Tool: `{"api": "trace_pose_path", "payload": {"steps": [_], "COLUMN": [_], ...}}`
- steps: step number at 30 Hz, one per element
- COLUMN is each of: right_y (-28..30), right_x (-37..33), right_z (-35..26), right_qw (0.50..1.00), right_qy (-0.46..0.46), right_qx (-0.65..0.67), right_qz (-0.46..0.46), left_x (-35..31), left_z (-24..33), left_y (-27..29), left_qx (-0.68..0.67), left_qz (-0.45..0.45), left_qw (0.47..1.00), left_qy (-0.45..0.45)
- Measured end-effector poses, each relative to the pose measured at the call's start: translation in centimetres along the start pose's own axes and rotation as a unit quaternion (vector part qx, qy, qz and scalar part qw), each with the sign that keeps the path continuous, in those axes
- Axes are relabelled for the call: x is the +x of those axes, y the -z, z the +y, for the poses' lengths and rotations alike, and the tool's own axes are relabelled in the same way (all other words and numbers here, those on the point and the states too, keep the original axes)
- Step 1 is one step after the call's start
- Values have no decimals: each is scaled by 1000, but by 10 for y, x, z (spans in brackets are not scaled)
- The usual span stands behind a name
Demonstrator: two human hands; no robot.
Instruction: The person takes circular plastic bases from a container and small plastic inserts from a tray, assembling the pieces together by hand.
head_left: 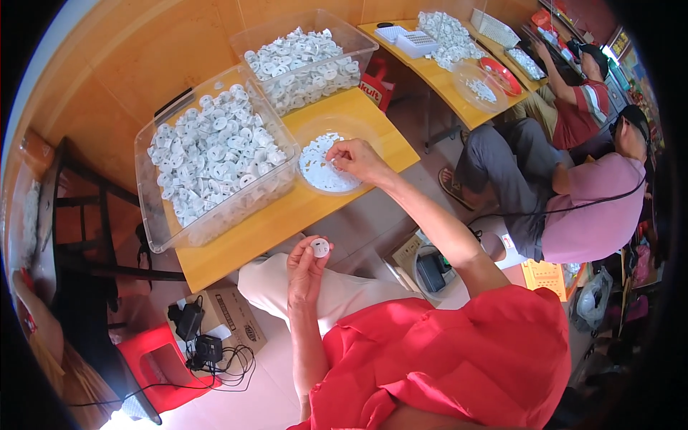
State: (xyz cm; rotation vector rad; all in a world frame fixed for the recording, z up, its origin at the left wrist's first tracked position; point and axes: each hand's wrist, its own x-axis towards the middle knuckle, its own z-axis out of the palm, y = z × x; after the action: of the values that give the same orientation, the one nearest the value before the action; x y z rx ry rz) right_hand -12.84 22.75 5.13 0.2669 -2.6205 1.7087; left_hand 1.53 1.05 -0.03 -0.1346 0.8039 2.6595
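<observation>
Between the fingers of my left hand [307, 271] is a small round white plastic part [319, 248], held above my lap with slots showing on its face. My right hand [360, 160] reaches over a shallow clear bowl [337, 123] of small white pieces [315, 163]. Its thumb and fingers are pinched together at the edge of those pieces; whatever sits in the pinch is too small to make out. Left of the bowl stands a clear plastic bin [161, 236] heaped with round white parts [215, 143].
Behind it, a second clear bin [358, 50] holds similar parts. Both stand on a yellow table [380, 132]. Two people [591, 208] sit at the right by another table [444, 89] with trays and white parts. A red stool [143, 358], a cardboard box [233, 319] and black adapters [209, 348] with cables are at lower left.
</observation>
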Motion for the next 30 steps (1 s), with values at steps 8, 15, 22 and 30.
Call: {"api": "trace_pose_path", "payload": {"steps": [8, 15, 22, 30], "right_y": [6, 10, 5, 3], "right_x": [-5, -9, -12, -12], "right_z": [-8, -17, -23, -20], "right_qw": [994, 979, 980, 988], "right_qy": [-58, -92, -78, -58], "right_qx": [93, 178, 180, 126], "right_qz": [3, -26, -27, -61], "left_x": [2, 1, -3, -2], "left_z": [3, 2, 6, 4], "left_y": [-2, 0, -6, -1], "left_qx": [5, 2, -9, -7], "left_qz": [-4, -11, -8, -4], "left_qw": [1000, 1000, 1000, 1000], "left_qy": [10, -4, -5, -9]}}
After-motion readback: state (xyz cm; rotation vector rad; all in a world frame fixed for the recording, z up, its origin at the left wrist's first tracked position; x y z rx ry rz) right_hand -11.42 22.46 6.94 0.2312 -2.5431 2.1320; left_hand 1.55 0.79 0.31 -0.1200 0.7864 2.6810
